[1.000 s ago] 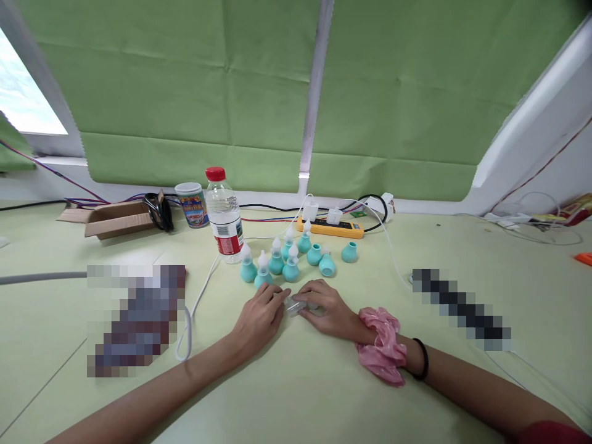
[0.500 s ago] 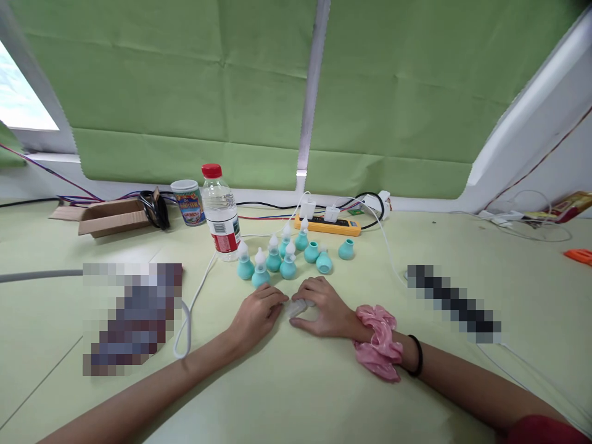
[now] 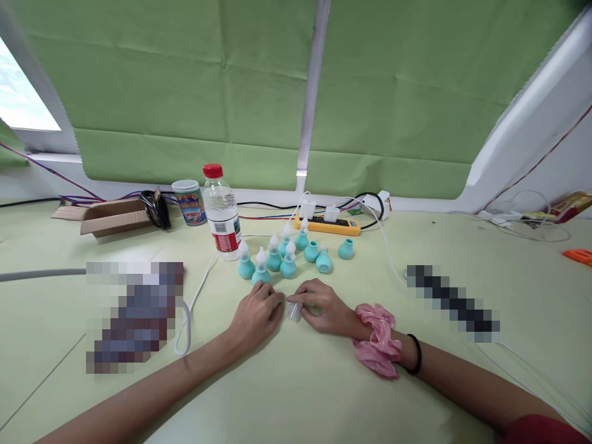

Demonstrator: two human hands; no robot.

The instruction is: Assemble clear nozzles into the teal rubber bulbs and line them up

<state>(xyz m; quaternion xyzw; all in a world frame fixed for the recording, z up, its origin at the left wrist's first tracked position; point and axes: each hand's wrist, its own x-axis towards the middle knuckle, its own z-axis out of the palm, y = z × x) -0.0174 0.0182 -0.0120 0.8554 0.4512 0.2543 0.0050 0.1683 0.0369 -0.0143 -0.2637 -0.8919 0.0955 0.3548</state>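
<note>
My right hand pinches a small clear plastic cylinder between thumb and fingers, just above or on the tabletop. Left of it, my left hand rests on the table with its fingers curled together. Whatever those fingers hold, if anything, is hidden. Beyond my hands stand several teal squeeze bulbs with clear pointed tips, like nasal aspirators; the nearest aspirator is close to my left knuckles. To their right are bare teal bulbs: an upright one, another upright, and one tipped over.
A red-capped water bottle stands behind the aspirators, beside a printed can. An open cardboard box lies at the back left. A yellow power strip with white plugs sits at the back. White cables cross the table on both sides.
My right thumb has closed toward the fingers, and the clear cylinder has turned more upright. My left fingertips have drawn slightly back to the left, away from it.
</note>
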